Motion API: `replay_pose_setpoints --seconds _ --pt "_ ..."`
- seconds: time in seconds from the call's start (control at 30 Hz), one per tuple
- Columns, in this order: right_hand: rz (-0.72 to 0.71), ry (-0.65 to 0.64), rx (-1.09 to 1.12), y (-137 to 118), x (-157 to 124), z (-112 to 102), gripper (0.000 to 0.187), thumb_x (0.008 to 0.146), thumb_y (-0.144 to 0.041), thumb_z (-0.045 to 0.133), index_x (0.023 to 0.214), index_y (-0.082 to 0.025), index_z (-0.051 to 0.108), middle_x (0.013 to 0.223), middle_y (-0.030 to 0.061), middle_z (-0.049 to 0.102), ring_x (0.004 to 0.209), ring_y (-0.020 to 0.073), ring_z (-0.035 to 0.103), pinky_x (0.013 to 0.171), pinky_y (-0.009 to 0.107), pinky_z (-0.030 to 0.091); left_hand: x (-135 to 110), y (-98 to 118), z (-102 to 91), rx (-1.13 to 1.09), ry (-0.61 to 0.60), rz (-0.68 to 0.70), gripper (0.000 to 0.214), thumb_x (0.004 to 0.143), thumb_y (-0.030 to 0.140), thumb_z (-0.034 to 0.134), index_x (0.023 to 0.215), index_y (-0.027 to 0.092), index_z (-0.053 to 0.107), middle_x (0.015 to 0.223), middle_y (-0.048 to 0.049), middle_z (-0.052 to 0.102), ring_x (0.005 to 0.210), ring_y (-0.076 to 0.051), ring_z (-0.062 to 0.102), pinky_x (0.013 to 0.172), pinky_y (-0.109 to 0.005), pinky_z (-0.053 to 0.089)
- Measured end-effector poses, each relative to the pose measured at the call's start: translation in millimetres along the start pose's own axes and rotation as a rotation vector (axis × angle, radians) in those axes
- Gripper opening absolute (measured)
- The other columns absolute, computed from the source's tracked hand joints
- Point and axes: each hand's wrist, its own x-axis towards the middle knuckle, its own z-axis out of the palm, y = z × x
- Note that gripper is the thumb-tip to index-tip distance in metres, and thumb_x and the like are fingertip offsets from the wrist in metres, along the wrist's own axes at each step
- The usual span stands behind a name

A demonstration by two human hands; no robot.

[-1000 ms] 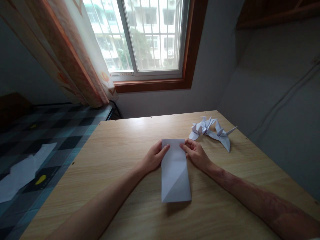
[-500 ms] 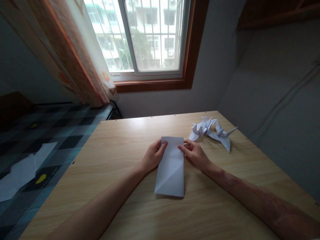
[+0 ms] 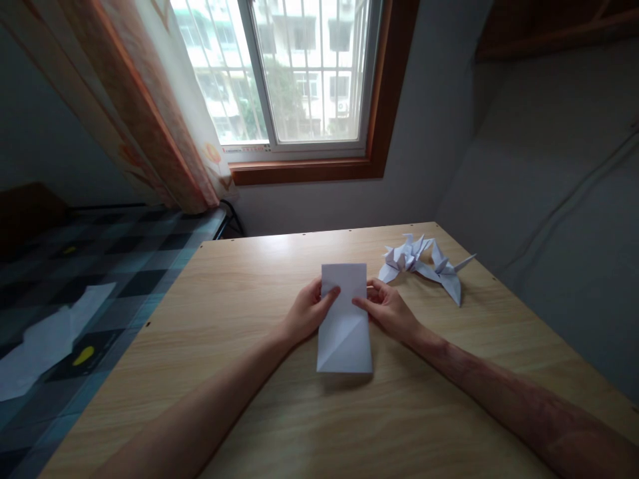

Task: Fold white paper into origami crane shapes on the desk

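White folded paper (image 3: pixel 344 319), long rectangle, diagonal crease across near end.

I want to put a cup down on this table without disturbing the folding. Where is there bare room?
Bare wood on the table left of the left hand, and along the near edge below the folded sheet. It is crowded beyond the right hand, by the paper cranes.

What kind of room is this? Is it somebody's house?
Probably a bedroom at home. A wooden table stands by a curtained window, with what looks like a bed's checked cover beside it. Both hands hold a folded white paper, and folded paper cranes lie nearby.
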Motion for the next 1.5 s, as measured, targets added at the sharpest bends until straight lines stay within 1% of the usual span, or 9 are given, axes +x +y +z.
replay_pose_setpoints --seconds 0.1,0.23,0.6,0.73,0.9,1.07,1.2,1.37,1.5 --pt "0.025 -0.114 -0.017 -0.5 -0.7 1.7 0.043 0.088 -0.051 0.088 0.112 -0.02 0.069 0.095 0.006 0.08 0.084 0.0228 0.074 0.076 0.034 0.058 2.0 -3.1 -1.1 -0.017 0.109 0.032 0.048 0.093 0.056 0.078 0.116 0.015 0.068 0.101 -0.008 0.078 0.087 -0.022 0.071 0.074 -0.029 0.059" --pt "-0.035 -0.136 -0.093 -5.5 -1.6 2.3 0.04 0.089 -0.05 0.085 0.111 -0.019 0.072 0.099 0.0063 0.079 0.092 0.0239 0.073 0.084 0.036 0.057 4.9 -5.4 -1.8 -0.06 0.168 0.036 0.05 0.09 0.056 0.081 0.115 0.016 0.067 0.101 -0.0071 0.078 0.086 -0.021 0.071 0.077 -0.03 0.06" --pt "-0.116 -0.215 -0.39 -20.7 -2.3 -2.8 0.017 0.089 -0.031 0.078 0.098 -0.017 0.079 0.083 0.0016 0.071 0.071 0.0155 0.057 0.066 0.027 0.046 14.0 -4.9 -8.1 -0.298 0.269 -0.003 0.053 0.081 0.05 0.09 0.116 0.016 0.07 0.102 -0.0077 0.08 0.083 -0.022 0.074 0.076 -0.032 0.062" --pt "-0.119 -0.244 -0.464 -27.5 -3.8 -3.3 0.015 0.086 -0.025 0.075 0.098 -0.019 0.081 0.092 0.0041 0.076 0.076 0.0177 0.061 0.069 0.028 0.048 15.8 -7.0 -9.9 -0.283 0.354 0.024 0.053 0.081 0.05 0.09 0.115 0.015 0.07 0.099 -0.0069 0.08 0.079 -0.02 0.072 0.074 -0.031 0.061" --pt "-0.187 -0.208 -0.592 -26.4 -5.9 -0.7 0.006 0.086 -0.023 0.074 0.082 -0.021 0.079 0.07 0.0002 0.066 0.08 0.0212 0.062 0.078 0.032 0.048 17.5 -9.9 -11.3 -0.224 0.458 0.082 0.051 0.081 0.053 0.088 0.111 0.016 0.07 0.102 -0.0074 0.08 0.081 -0.02 0.072 0.074 -0.03 0.06" --pt "-0.277 -0.165 -0.694 -21.3 -7.7 1.5 0.016 0.091 -0.024 0.072 0.075 -0.021 0.072 0.072 -0.0003 0.064 0.081 0.02 0.059 0.087 0.035 0.044 20.0 -14.9 -14.3 -0.21 0.527 0.108 0.05 0.083 0.053 0.086 0.112 0.018 0.068 0.108 -0.0082 0.079 0.089 -0.022 0.075 0.08 -0.031 0.061" --pt "-0.294 -0.207 -0.696 -26.1 -9.2 0.4 0.02 0.095 -0.025 0.068 0.076 -0.02 0.07 0.072 -0.0001 0.061 0.078 0.0194 0.056 0.08 0.034 0.042 22.2 -19.7 -18.0 -0.161 0.605 0.136 0.045 0.084 0.053 0.084 0.109 0.019 0.068 0.102 -0.006 0.078 0.086 -0.02 0.073 0.078 -0.029 0.06" --pt "-0.291 -0.234 -0.629 -28.0 -12.0 -1.8 0.021 0.093 -0.024 0.067 0.073 -0.021 0.067 0.07 -0.0008 0.058 0.082 0.0205 0.055 0.087 0.035 0.041 27.3 -22.9 -23.4 -0.197 0.705 0.168 0.046 0.083 0.053 0.085 0.106 0.019 0.066 0.1 -0.0049 0.078 0.081 -0.018 0.072 0.076 -0.029 0.06" --pt "-0.196 -0.135 -0.345 -20.3 -13.2 -5.4 0.036 0.096 -0.03 0.059 0.063 -0.023 0.045 0.066 -0.0027 0.044 0.067 0.016 0.042 0.065 0.031 0.033 26.1 -19.1 -20.2 -0.233 0.577 0.121 0.048 0.082 0.053 0.087 0.108 0.017 0.068 0.1 -0.006 0.078 0.079 -0.018 0.072 0.074 -0.029 0.06"
